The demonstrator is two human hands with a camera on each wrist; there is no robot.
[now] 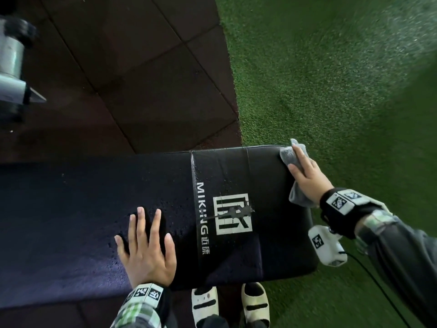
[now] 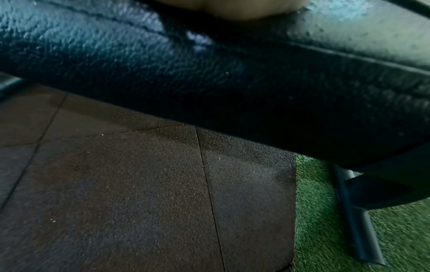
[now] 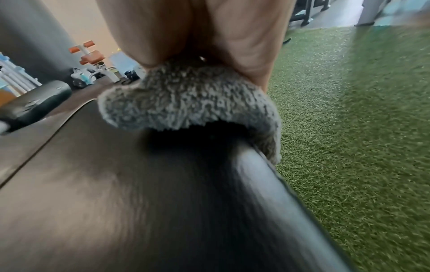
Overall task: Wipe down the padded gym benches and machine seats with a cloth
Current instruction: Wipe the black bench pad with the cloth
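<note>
A black padded bench (image 1: 272, 181) with a white logo and lettering runs across the head view. Water droplets speckle its middle. My left hand (image 1: 146, 242) lies flat on the pad, fingers spread and straight. My right hand (image 1: 305, 174) presses a grey cloth (image 1: 289, 153) onto the bench's far right corner, fingers stretched over it. The cloth's other end hangs off the right edge under my wrist. In the right wrist view the fluffy cloth (image 3: 186, 99) sits under my fingers on the pad's rim (image 3: 267, 184). The left wrist view shows the pad's side (image 2: 209, 73).
Dark rubber floor tiles (image 1: 132, 74) lie beyond the bench, green turf (image 1: 331, 79) to the right. A grey machine part (image 1: 11, 67) stands at far left. My sandalled feet (image 1: 230, 304) are under the near edge. A black bench leg (image 2: 358, 217) rests on the turf.
</note>
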